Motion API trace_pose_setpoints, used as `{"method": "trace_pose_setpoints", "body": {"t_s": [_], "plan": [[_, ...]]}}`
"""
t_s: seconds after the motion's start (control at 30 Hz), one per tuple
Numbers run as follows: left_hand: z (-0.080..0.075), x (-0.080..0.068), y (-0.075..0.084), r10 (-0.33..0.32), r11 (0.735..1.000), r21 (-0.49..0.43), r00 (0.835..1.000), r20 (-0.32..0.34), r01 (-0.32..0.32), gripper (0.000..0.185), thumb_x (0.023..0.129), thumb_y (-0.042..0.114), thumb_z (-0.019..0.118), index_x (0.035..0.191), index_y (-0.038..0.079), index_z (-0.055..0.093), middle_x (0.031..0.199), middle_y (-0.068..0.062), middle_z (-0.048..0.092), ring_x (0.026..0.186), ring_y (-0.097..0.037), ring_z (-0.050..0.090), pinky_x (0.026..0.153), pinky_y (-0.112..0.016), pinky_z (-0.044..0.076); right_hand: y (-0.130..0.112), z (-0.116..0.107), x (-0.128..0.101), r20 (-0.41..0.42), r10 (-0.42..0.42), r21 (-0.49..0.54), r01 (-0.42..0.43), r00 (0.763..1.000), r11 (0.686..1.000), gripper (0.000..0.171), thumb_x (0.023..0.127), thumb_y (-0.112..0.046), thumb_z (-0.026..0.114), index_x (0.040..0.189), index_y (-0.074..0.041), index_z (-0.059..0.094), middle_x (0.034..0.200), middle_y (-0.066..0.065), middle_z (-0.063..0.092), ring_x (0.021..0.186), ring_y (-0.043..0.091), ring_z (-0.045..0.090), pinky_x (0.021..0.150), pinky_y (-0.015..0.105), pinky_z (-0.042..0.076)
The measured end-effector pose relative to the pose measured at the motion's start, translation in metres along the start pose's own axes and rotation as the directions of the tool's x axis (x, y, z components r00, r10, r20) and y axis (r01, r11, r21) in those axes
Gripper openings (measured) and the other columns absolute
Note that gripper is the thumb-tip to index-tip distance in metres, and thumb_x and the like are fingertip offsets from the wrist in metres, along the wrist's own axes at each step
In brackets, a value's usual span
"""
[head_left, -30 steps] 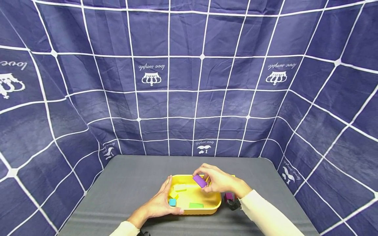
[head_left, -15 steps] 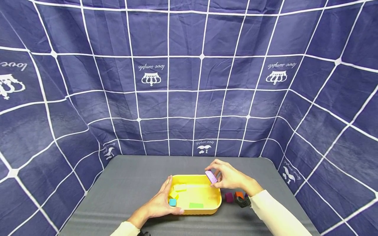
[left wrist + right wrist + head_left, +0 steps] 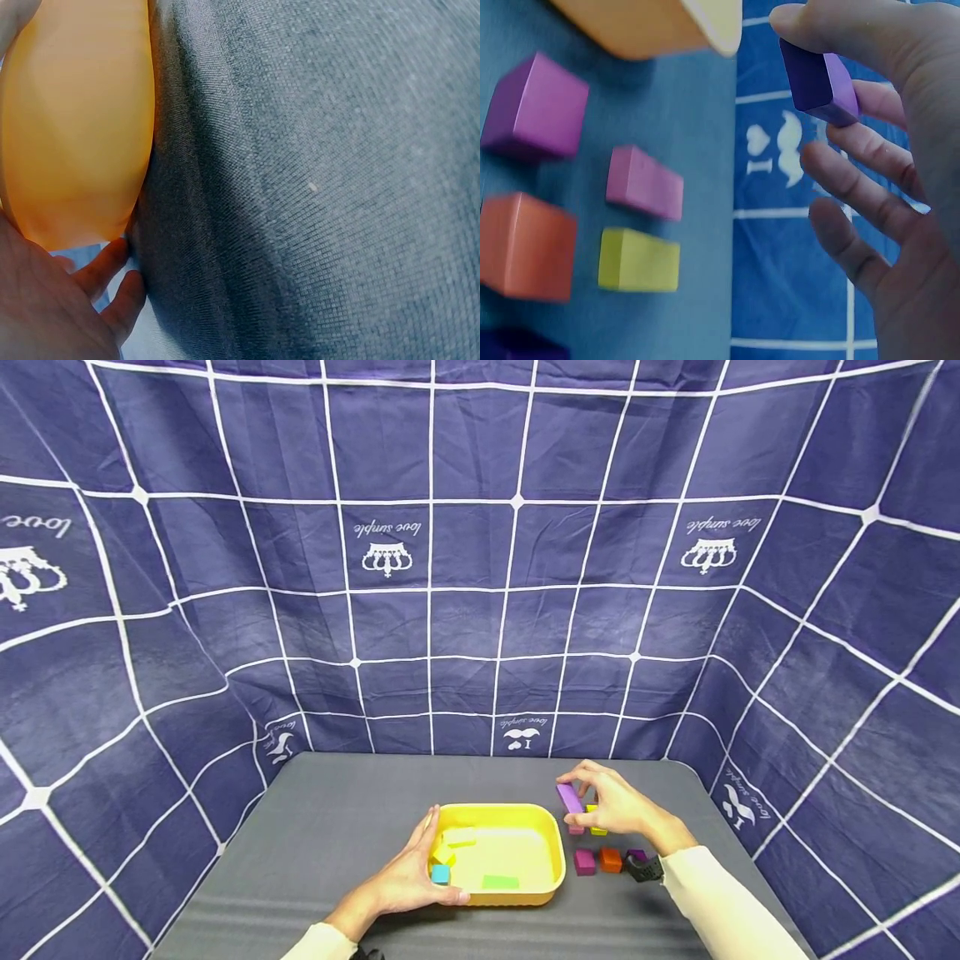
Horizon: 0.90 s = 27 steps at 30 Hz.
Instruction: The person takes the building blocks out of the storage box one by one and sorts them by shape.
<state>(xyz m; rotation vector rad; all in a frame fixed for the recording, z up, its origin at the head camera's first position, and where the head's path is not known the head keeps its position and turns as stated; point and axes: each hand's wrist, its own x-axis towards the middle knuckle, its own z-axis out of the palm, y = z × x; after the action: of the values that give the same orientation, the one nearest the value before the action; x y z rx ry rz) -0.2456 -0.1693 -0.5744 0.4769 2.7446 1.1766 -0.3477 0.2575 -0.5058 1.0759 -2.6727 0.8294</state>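
Note:
My right hand [image 3: 617, 803] pinches a purple rectangular block [image 3: 569, 797] between thumb and fingertips, raised beyond the right rim of the yellow plastic bin [image 3: 551, 893]. In the right wrist view the purple block [image 3: 821, 86] is tilted, with the lower fingers spread away from it. My left hand [image 3: 408, 872] grips the bin's left end, thumb along the front rim and fingers at the back left. Inside the bin lie a green block [image 3: 500, 882], a blue cube [image 3: 440, 874] and yellow blocks [image 3: 460, 837]. From the left wrist, the bin's wall [image 3: 82, 127] shows close up.
Right of the bin, a magenta cube [image 3: 584, 862], an orange cube [image 3: 611, 860] and a dark purple block [image 3: 637, 855] stand in a row on the grey cloth. Behind them sit a pink block [image 3: 643, 184] and a yellow block [image 3: 639, 260]. A blue gridded curtain [image 3: 480, 627] surrounds the table.
My right hand has carried the purple block rightward from over the bin to past its right rim, uncovering the blocks at the right. The left hand stays on the bin.

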Motion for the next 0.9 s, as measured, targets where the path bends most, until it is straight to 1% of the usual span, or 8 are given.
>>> {"method": "trace_pose_setpoints", "body": {"t_s": [0.1,0.2,0.3,0.4,0.6,0.8,0.9], "plan": [[0.000,-0.001,0.001,-0.001,1.000,-0.001,1.000,-0.001,0.001,0.160,0.077,0.064,0.104,0.189,0.012,0.004,0.197,-0.018,0.012,0.174,-0.045,0.041,0.136,-0.070,0.042,0.011,-0.003,-0.009,-0.027,0.022,-0.022,-0.022,0.999,1.000,0.057,0.086,-0.019,0.102,0.139,-0.010,0.081,0.128,0.005,0.078,0.098,0.022,0.075,0.077,0.029,0.060],[0.000,-0.001,0.002,0.000,1.000,-0.002,1.000,-0.005,0.000,0.160,0.076,0.063,0.105,0.189,0.012,0.004,0.197,-0.018,0.013,0.174,-0.045,0.040,0.136,-0.069,0.041,0.021,-0.005,-0.016,-0.054,0.051,-0.043,-0.053,0.997,0.998,0.057,0.087,-0.020,0.103,0.139,-0.012,0.081,0.126,0.002,0.078,0.100,0.023,0.074,0.079,0.028,0.058],[0.000,-0.001,0.001,-0.003,1.000,-0.001,1.000,-0.006,0.003,0.160,0.076,0.063,0.105,0.189,0.012,0.004,0.197,-0.018,0.013,0.175,-0.045,0.039,0.136,-0.069,0.041,0.030,-0.006,-0.023,-0.087,0.076,-0.067,-0.082,0.993,0.994,0.058,0.086,-0.025,0.105,0.138,-0.014,0.082,0.120,-0.002,0.078,0.099,0.020,0.072,0.080,0.028,0.057],[0.000,0.000,0.001,-0.005,1.000,-0.001,1.000,-0.003,0.005,0.160,0.076,0.063,0.105,0.189,0.012,0.004,0.198,-0.018,0.012,0.175,-0.045,0.038,0.137,-0.070,0.040,0.036,-0.007,-0.030,-0.109,0.099,-0.076,-0.107,0.989,0.991,0.058,0.085,-0.026,0.106,0.137,-0.012,0.082,0.116,-0.004,0.078,0.097,0.020,0.072,0.080,0.030,0.058],[0.000,0.000,0.000,-0.005,1.000,-0.006,1.000,-0.003,0.005,0.160,0.076,0.063,0.105,0.189,0.012,0.003,0.198,-0.018,0.011,0.176,-0.045,0.037,0.137,-0.070,0.039,0.048,-0.008,-0.043,-0.132,0.133,-0.088,-0.145,0.982,0.986,0.057,0.085,-0.024,0.105,0.135,-0.010,0.083,0.117,-0.001,0.080,0.097,0.021,0.073,0.082,0.032,0.058],[0.000,0.000,0.001,-0.006,1.000,0.003,1.000,-0.006,0.006,0.160,0.075,0.065,0.105,0.189,0.013,0.004,0.197,-0.018,0.013,0.175,-0.045,0.038,0.137,-0.070,0.040,0.061,-0.009,-0.054,-0.143,0.169,-0.099,-0.184,0.975,0.978,0.058,0.085,-0.028,0.107,0.135,-0.012,0.083,0.118,-0.002,0.080,0.096,0.013,0.072,0.081,0.031,0.056],[0.000,0.000,0.000,-0.008,1.000,0.007,1.000,-0.006,0.008,0.160,0.075,0.065,0.104,0.189,0.013,0.004,0.197,-0.018,0.013,0.175,-0.045,0.038,0.137,-0.070,0.040,0.066,-0.008,-0.059,-0.148,0.178,-0.097,-0.193,0.973,0.976,0.059,0.083,-0.030,0.107,0.133,-0.011,0.083,0.114,-0.001,0.081,0.094,0.014,0.073,0.080,0.031,0.056]]}}
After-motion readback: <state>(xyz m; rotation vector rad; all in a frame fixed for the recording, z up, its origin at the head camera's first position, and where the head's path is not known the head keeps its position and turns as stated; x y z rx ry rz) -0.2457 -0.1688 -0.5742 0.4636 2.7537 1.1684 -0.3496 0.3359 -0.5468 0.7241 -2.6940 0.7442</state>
